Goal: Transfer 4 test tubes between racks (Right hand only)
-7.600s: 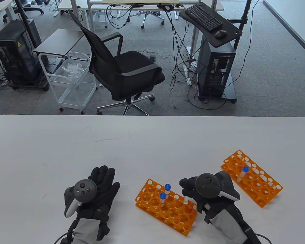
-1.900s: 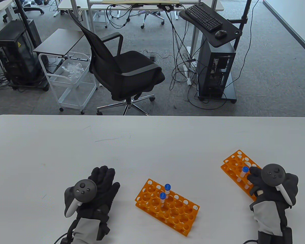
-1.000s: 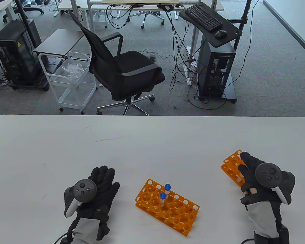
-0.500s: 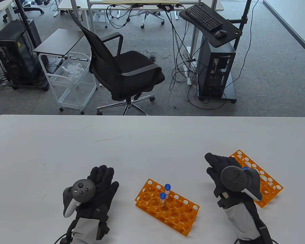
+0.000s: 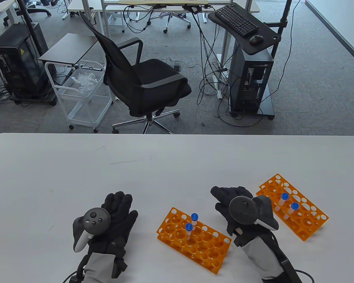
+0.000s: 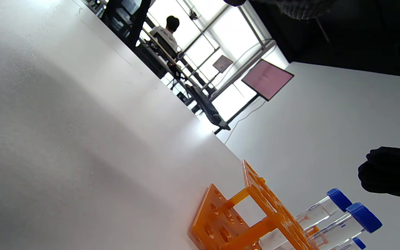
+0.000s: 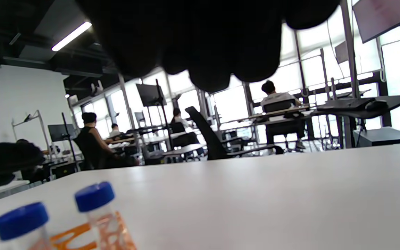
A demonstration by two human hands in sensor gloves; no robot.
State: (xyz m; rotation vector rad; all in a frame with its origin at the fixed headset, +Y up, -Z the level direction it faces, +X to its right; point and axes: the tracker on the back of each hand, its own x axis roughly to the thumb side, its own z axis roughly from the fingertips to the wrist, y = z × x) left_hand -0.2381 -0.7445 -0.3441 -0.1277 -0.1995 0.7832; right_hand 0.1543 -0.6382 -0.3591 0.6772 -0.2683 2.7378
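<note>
Blue-capped test tubes stand split two and two: one pair [image 5: 286, 205] in the orange rack [image 5: 309, 224] just to the right of the right hand [image 5: 234, 203], the other pair [image 5: 191, 225] in the orange rack [image 5: 194, 244] just to its left, so I judge the transfer about half done, two tubes left. That hand hovers between the racks, fingers spread, holding nothing. Beyond the nearer rack, the left hand [image 5: 115, 218] rests flat on the white table [image 5: 165, 165]
</note>
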